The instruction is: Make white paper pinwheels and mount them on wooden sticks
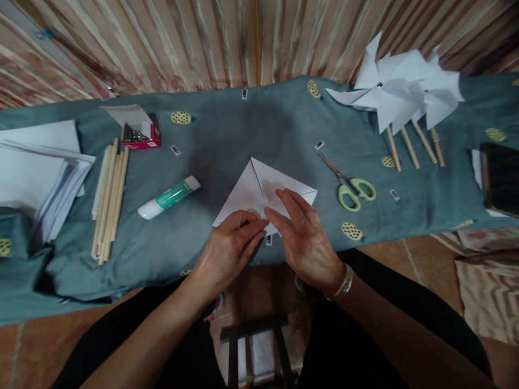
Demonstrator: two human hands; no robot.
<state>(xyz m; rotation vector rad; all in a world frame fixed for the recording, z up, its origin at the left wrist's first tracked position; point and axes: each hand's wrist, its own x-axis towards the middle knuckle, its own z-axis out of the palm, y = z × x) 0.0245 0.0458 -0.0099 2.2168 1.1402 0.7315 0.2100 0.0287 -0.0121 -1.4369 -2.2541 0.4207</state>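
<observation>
A square of white paper (pixel 238 195) with cuts running in from its corners lies on the cloth in front of me, turned like a diamond. At its near left edge my left hand (pixel 227 244) is closed, thumb and fingers pinching the paper. My right hand (pixel 307 237) rests over the near right part with its fingers stretched out and apart, the tips touching the sheet. Both hands hide the paper's near corner. To the right lie scissors (pixel 352 190) with green handles, blades partly apart. A glue stick (pixel 169 198) with a green label lies to the left.
Wooden sticks (pixel 108 205) lie left of the glue, below an opened red box (pixel 141 135) of small metal pieces. Folded white sheets (pixel 36 173) are at far left. Several finished paper pinwheels (pixel 399 92) on sticks lie back right. A dark phone-like object (pixel 500 178) sits far right.
</observation>
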